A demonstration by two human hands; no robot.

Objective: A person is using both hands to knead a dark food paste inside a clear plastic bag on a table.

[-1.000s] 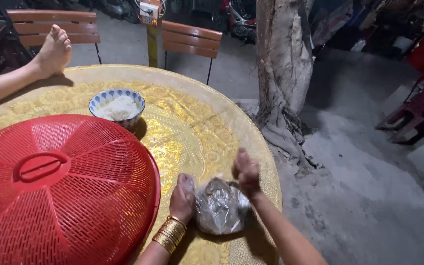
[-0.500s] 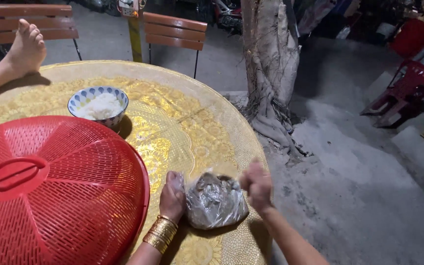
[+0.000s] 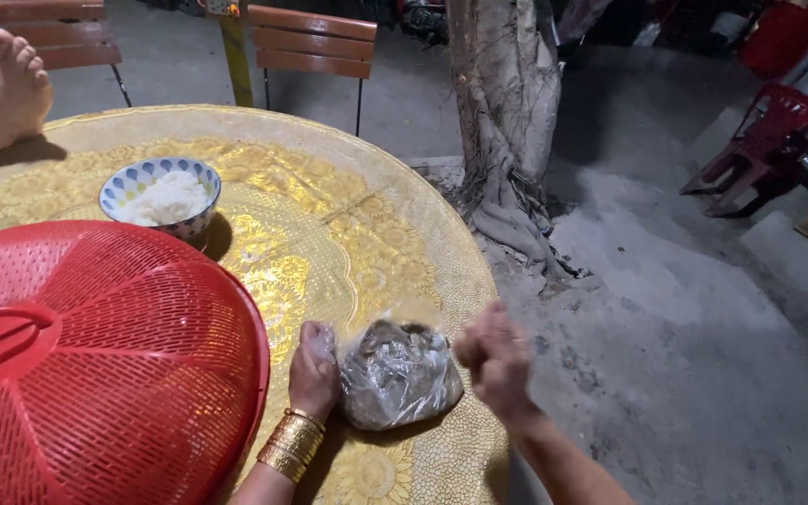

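Note:
A clear plastic bag (image 3: 396,374) with brownish food inside lies near the front edge of the round table (image 3: 348,243), which has a gold patterned cloth. My left hand (image 3: 314,368), with gold bangles on the wrist, grips the bag's left side. To the right of the bag my right hand (image 3: 493,360) is blurred and closed in a fist; whether it pinches a bit of the bag's plastic I cannot tell.
A big red mesh food cover (image 3: 86,365) fills the table's left part. A patterned bowl of white rice (image 3: 161,196) stands behind it. Another person's bare foot (image 3: 11,93) rests on the far left rim. Wooden chairs (image 3: 315,42), a tree trunk (image 3: 507,112) and red plastic chairs (image 3: 759,140) stand beyond.
My right hand has moved from above the bag out to its right side. My left hand stays on the bag. The view has shifted slightly.

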